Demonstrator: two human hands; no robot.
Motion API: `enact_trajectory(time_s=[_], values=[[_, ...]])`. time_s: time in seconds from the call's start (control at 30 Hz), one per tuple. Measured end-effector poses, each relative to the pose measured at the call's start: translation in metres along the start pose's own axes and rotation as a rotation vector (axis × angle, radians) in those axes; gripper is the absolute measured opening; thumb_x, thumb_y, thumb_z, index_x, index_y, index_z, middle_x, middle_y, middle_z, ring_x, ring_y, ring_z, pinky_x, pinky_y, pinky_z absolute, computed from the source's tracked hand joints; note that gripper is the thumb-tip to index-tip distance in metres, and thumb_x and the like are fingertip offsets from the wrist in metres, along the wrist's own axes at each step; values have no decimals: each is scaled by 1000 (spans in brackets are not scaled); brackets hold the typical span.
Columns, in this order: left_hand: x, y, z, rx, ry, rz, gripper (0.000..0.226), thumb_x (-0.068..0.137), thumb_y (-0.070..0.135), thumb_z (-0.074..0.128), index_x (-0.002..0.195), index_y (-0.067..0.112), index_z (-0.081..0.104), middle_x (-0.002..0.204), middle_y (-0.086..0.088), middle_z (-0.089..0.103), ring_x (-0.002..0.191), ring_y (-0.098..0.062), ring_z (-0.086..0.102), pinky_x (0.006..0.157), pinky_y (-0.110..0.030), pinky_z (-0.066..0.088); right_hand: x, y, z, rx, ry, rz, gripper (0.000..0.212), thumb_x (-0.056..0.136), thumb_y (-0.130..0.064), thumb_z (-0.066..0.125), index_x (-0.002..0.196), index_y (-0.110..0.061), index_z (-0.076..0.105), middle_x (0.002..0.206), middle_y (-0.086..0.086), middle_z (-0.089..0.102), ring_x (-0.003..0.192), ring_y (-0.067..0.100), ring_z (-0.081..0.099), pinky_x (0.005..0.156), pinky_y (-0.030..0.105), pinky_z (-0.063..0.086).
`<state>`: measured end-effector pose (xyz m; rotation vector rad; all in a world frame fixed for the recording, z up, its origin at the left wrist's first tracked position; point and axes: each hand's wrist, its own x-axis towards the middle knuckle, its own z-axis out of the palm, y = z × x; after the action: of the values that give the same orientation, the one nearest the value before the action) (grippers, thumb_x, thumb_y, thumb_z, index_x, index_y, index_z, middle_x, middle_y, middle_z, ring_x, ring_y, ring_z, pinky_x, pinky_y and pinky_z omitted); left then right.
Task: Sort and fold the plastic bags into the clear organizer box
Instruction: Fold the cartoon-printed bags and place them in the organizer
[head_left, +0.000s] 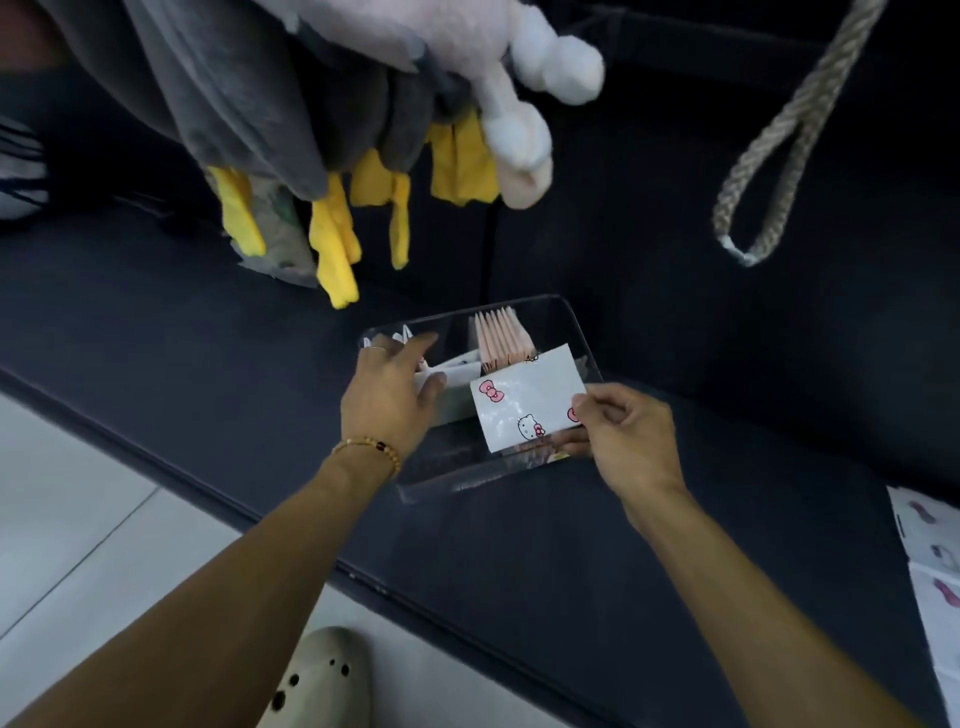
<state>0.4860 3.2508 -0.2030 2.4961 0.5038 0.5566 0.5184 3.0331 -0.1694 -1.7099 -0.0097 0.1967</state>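
Slip risk first: right hand (626, 434) pinches folded white plastic bag with pink bow and cat print (527, 402) by its right edge only, thumb on top and fingers under, so a one-sided grip could let the fold spring open or the bag tip as it goes down. That bag hangs over the near right part of the clear rectangular plastic organizer box (584, 340), apart from the stack already inside. Left hand (387, 392) reaches into the left part of the box, fingers loosely spread, touching white folded bags (449, 366); cannot tell if it grips any. It could knock those loose or shove the light box along the dark navy sofa seat (182, 332), which sits near the seat's front edge. Upright row of pale pink folded bags (501, 335) at the far side of the box could topple forward if the new bag is jammed in.

Counts, near to far: one beige perforated clog (324, 680) on the floor; two hands; one gold bead bracelet (371, 449) on the left wrist; one printed bag in hand; one box; pink folded bags roughly eight, edges blur; white bags uncountable. More flat printed bags (930, 561) at the seat's right edge, count unclear. Far: grey plush toy with yellow feet (249, 104), one pale pink plush (498, 88), one braided rope loop (779, 150).
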Motion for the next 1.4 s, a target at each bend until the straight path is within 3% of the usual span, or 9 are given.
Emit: enact_trajectory(time_s=[0.17, 0.3, 0.43, 0.5, 0.6, 0.8, 0.97, 1.23, 1.4], values=[[17, -12, 6, 482, 12, 104, 27, 88, 41, 57, 98, 20, 70, 103, -8, 57, 101, -29, 45, 79, -39, 32, 22, -7, 28, 6, -5, 14, 8, 92, -6, 58, 93, -12, 64, 75, 4, 72, 61, 22, 71, 50, 21, 54], [11, -28, -5, 260, 148, -117, 16, 81, 29, 66, 83, 14, 72, 88, -8, 59, 82, -29, 52, 70, -38, 37, 38, -14, 56, -68, 34, -22, 5, 91, -7, 59, 95, -8, 62, 74, 7, 71, 64, 23, 72, 55, 26, 57], [6, -31, -10, 29, 165, -309, 11, 81, 30, 66, 82, 19, 67, 90, -2, 55, 65, -23, 49, 58, -30, 37, 49, -17, 81, -515, 149, -332, 5, 91, -18, 56, 92, -15, 59, 68, 3, 68, 70, 22, 69, 75, 36, 55], [6, -28, -9, -29, 190, -335, 9, 80, 28, 66, 84, 20, 66, 89, -1, 55, 66, -23, 51, 59, -29, 37, 51, -18, 93, -708, 110, -462, 8, 90, -17, 55, 92, -11, 60, 69, 7, 67, 64, 24, 65, 64, 35, 54], [5, -27, -7, -64, 190, -286, 16, 82, 24, 66, 97, 20, 64, 89, 0, 57, 72, -23, 56, 61, -29, 38, 55, -14, 112, -850, -61, -391, 13, 90, -16, 54, 88, -7, 63, 76, 12, 67, 72, 28, 64, 65, 36, 55], [1, -35, -3, -144, 195, -210, 14, 89, 22, 60, 97, 17, 70, 88, 2, 55, 66, -13, 51, 64, -21, 38, 62, -10, 130, -479, -72, -253, 15, 90, -17, 60, 81, -12, 71, 74, 1, 71, 70, 18, 70, 74, 39, 58], [1, -34, -2, -189, 143, -163, 19, 90, 21, 58, 105, 11, 66, 100, -2, 50, 70, -18, 55, 70, -23, 42, 59, -5, 142, -602, -338, -108, 25, 93, -32, 59, 73, -20, 68, 72, -3, 70, 60, 12, 70, 65, 34, 58], [-17, -8, -22, -481, 186, -362, 18, 92, 25, 55, 106, 20, 65, 97, 3, 57, 78, -1, 56, 67, -3, 39, 44, -19, 105, -487, -119, -159, 28, 90, -23, 53, 68, -35, 65, 73, -14, 69, 76, 11, 68, 71, 28, 54], [-62, 39, -23, -877, 86, -521, 15, 96, 19, 50, 106, 20, 61, 103, 2, 63, 96, -13, 61, 88, -36, 53, 18, -21, 36, -341, 15, -108, 19, 90, -22, 52, 82, -34, 65, 83, -9, 71, 82, 11, 69, 79, 39, 58]])
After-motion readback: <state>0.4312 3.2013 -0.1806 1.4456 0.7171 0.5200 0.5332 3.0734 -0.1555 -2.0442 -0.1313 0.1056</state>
